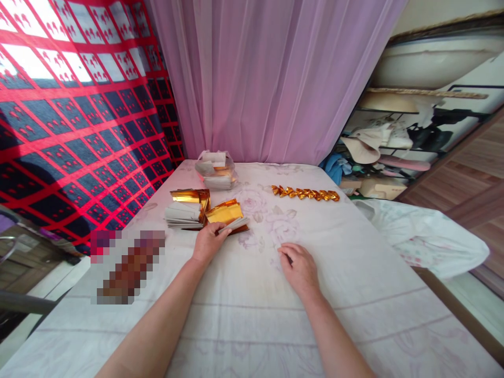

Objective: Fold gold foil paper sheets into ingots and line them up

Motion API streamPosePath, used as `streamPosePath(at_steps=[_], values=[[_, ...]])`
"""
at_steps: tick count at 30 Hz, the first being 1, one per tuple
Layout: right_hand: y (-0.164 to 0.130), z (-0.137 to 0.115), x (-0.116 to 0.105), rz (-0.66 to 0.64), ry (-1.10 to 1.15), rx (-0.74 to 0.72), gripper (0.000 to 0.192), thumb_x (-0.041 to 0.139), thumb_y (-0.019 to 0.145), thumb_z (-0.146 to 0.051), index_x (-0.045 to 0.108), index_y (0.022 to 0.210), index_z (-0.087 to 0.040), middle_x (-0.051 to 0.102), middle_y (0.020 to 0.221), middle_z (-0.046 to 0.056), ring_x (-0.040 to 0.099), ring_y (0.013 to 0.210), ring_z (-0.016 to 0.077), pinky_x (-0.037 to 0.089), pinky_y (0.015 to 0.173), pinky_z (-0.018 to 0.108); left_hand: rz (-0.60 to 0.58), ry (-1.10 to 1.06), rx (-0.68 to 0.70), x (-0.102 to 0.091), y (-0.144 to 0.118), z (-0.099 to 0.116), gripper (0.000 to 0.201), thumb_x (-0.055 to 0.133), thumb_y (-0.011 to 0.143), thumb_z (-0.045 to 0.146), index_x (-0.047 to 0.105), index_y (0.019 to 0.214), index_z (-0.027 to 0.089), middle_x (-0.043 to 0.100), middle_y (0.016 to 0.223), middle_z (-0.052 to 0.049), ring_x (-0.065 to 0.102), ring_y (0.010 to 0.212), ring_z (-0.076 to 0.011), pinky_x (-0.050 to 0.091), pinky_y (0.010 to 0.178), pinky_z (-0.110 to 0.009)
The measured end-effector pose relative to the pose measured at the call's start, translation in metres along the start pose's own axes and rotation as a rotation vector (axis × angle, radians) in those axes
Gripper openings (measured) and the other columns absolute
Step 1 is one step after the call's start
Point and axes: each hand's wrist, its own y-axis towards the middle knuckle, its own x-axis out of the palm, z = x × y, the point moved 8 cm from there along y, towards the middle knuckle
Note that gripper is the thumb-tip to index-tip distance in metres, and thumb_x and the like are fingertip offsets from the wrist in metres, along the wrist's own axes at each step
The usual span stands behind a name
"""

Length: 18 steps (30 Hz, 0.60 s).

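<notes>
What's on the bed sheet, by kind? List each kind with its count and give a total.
Stacks of gold foil paper: 2, one beside the one the left hand touches
Row of folded gold pieces: 1
Clear plastic bag of paper: 1
Total: 4
The right hand rests on the sheet, holding nothing.

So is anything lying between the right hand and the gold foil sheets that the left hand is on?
Nothing visible does. The right hand rests on bare tablecloth, and only cloth lies between it and the gold foil sheets under the left hand. The row of folded gold pieces sits farther back.
</notes>
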Motion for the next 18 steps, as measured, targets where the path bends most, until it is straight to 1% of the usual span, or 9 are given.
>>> streamPosePath(at_steps=[5, 12, 15, 18], values=[[0.0, 0.0, 0.001, -0.008, 0.005, -0.002, 0.027, 0.049, 0.085, -0.021, 0.075, 0.084, -0.023, 0.073, 0.096, 0.006, 0.065, 0.09, 0.0203, 0.048, 0.086, 0.033, 0.007, -0.058, -0.028, -0.001, 0.001, -0.006, 0.026, 0.063, 0.077, 0.046, 0.07, 0.077, 0.021, 0.071, 0.073, 0.001, 0.062, 0.068, -0.0164, 0.046, 0.064, -0.025], [0.001, -0.001, 0.0, -0.008, -0.002, -0.011, 0.027, 0.049, 0.085, -0.02, 0.075, 0.084, -0.022, 0.074, 0.095, 0.006, 0.065, 0.089, 0.0204, 0.049, 0.084, 0.033, 0.024, -0.119, -0.019, -0.005, 0.003, -0.01, 0.029, 0.057, 0.082, 0.046, 0.07, 0.081, 0.02, 0.07, 0.073, 0.001, 0.062, 0.069, -0.0143, 0.048, 0.065, -0.022], [0.001, -0.001, 0.0, -0.002, -0.002, -0.011, 0.026, 0.049, 0.085, -0.02, 0.075, 0.083, -0.023, 0.073, 0.095, 0.006, 0.065, 0.088, 0.02, 0.049, 0.084, 0.033, 0.071, -0.109, 0.006, -0.007, 0.003, -0.01, 0.027, 0.056, 0.085, 0.043, 0.07, 0.085, 0.019, 0.071, 0.076, 0.0, 0.064, 0.07, -0.0147, 0.05, 0.067, -0.023], [0.0, 0.0, 0.0, 0.003, 0.004, -0.01, 0.026, 0.049, 0.084, -0.02, 0.075, 0.084, -0.023, 0.074, 0.095, 0.006, 0.065, 0.09, 0.02, 0.049, 0.085, 0.033, 0.161, -0.077, 0.058, -0.014, 0.001, -0.003, 0.027, 0.052, 0.088, 0.04, 0.069, 0.094, 0.02, 0.072, 0.087, -0.003, 0.065, 0.079, -0.0172, 0.052, 0.074, -0.027]])
